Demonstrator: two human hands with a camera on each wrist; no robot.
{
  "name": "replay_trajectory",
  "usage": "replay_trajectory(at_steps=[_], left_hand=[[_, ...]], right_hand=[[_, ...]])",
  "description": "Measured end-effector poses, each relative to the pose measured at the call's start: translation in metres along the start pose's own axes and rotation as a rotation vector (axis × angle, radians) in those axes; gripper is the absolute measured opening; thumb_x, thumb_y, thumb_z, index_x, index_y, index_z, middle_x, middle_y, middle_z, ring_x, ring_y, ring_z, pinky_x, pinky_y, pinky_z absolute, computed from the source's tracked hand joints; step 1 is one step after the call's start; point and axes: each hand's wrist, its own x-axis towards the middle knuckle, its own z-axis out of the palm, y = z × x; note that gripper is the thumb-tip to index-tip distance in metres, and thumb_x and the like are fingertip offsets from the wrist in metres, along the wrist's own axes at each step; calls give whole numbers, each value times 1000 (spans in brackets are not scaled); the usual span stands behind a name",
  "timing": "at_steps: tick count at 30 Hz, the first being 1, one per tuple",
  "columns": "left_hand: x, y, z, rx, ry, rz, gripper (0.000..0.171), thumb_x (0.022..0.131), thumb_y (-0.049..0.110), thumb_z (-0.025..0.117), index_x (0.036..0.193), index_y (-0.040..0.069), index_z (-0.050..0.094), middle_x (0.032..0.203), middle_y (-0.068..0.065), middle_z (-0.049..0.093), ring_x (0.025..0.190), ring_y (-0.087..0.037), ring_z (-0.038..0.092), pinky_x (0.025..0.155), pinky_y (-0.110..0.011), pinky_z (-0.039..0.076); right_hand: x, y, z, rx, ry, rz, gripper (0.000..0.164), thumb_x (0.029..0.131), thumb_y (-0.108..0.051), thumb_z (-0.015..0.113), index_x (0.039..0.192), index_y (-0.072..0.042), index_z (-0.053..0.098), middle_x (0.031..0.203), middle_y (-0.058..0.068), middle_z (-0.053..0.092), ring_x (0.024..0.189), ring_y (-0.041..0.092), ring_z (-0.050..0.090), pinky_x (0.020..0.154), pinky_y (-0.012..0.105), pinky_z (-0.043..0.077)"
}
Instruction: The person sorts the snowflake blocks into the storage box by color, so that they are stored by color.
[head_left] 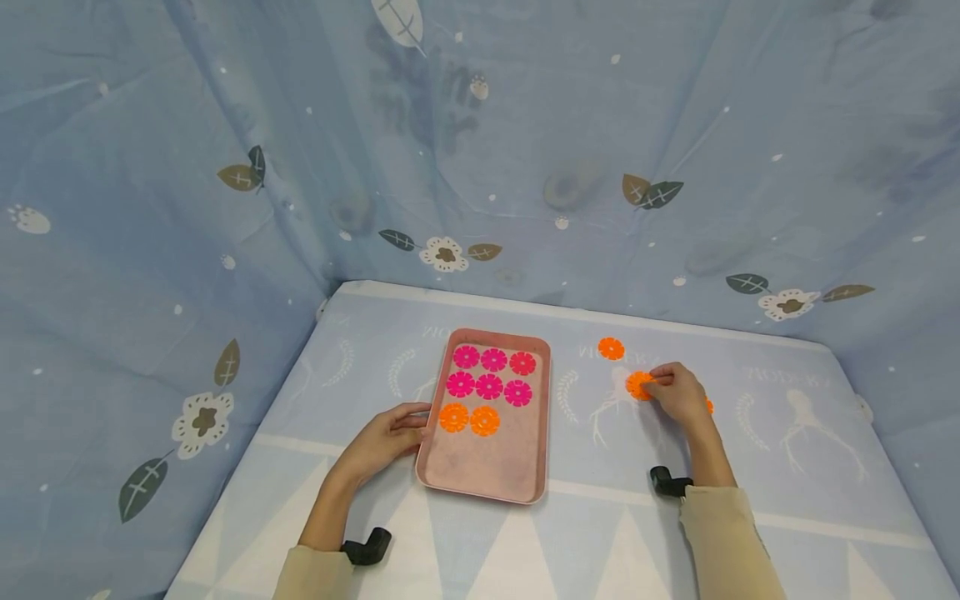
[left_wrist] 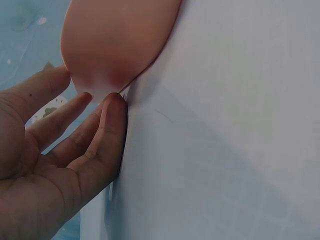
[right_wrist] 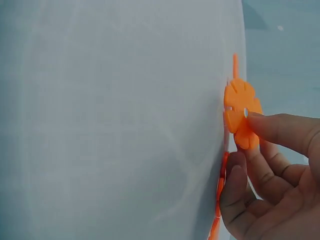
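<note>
My right hand (head_left: 678,395) pinches an orange flower-shaped plastic disc (right_wrist: 242,107) between thumb and fingers, just over the cloth right of the tray. Another orange disc (head_left: 611,348) lies behind it, and part of one more orange disc (head_left: 709,407) shows past the wrist. The fingertips of my left hand (head_left: 384,442) touch the left wall of a pink rectangular tray (head_left: 480,471), fingers loosely bent. In the tray, magenta discs (head_left: 489,386) and a red disc (head_left: 522,363) lie in two rows, with two orange discs (head_left: 484,421) in a row nearer me.
A pale blue and white patterned cloth (head_left: 600,550) covers the table. Blue curtains (head_left: 525,150) with leaf and flower prints hang behind it and at both sides. A black wrist mount (head_left: 367,547) juts from the left wrist, another black mount (head_left: 667,483) from the right.
</note>
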Motion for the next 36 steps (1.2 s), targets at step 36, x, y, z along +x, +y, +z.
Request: replay_trajectory(at_steps=[36], left_hand=[[-1,0,0,-2,-3,6,46,99,7,60,143,-1,50,131,-24,56,117,-35,60,92,-35,54]], right_hand=[[-32,-59,10,227,-9,-204,26,102,-11,57,123,5,59,106,20,66,92,39,64,73,30,56]])
